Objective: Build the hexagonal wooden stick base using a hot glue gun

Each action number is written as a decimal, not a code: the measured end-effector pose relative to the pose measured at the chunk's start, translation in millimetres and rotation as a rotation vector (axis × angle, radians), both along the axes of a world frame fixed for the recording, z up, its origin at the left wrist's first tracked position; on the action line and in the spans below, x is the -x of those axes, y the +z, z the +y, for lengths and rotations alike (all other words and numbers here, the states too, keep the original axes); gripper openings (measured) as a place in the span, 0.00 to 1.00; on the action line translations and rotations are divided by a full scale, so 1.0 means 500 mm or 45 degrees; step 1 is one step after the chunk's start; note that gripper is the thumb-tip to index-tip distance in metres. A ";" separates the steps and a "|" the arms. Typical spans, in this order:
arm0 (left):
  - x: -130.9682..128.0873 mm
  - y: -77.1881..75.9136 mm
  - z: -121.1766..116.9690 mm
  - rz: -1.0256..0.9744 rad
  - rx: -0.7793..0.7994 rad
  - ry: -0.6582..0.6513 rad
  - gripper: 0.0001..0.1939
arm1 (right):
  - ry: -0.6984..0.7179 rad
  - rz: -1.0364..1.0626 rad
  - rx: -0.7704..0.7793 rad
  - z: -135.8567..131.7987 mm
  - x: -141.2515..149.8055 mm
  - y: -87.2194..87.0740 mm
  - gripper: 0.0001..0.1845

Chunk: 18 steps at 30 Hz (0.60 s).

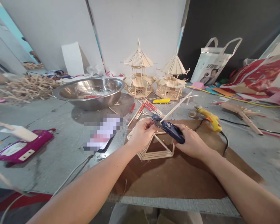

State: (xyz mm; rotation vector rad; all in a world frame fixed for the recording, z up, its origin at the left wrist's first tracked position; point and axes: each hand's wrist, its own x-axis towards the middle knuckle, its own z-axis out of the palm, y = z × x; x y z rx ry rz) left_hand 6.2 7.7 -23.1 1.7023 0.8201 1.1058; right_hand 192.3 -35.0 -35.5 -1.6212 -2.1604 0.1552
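My right hand [191,141] is wrapped round the handles of dark blue hand cutters [175,130] whose head points up and left. Thin wooden sticks [176,107] pass by the head of the tool and stick out to the upper right. At their lower end my left hand [143,132] is closed in a pinch, right against the cutter head; the fingertips partly hide what is between them. Below both hands, a frame of glued wooden sticks [157,154] with several sides and diagonal bars lies on a brown sheet [177,180].
Two stick pagodas [140,79] stand at the back, near a steel bowl [88,93]. A yellow glue gun [210,119] with its cable lies at right. Red-tipped sticks [146,107] lie ahead, a phone [104,133] and purple power strip [25,149] at left.
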 end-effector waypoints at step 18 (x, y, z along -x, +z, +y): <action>-0.006 0.003 -0.003 -0.089 0.145 -0.076 0.13 | -0.075 -0.093 0.116 -0.001 0.005 0.011 0.30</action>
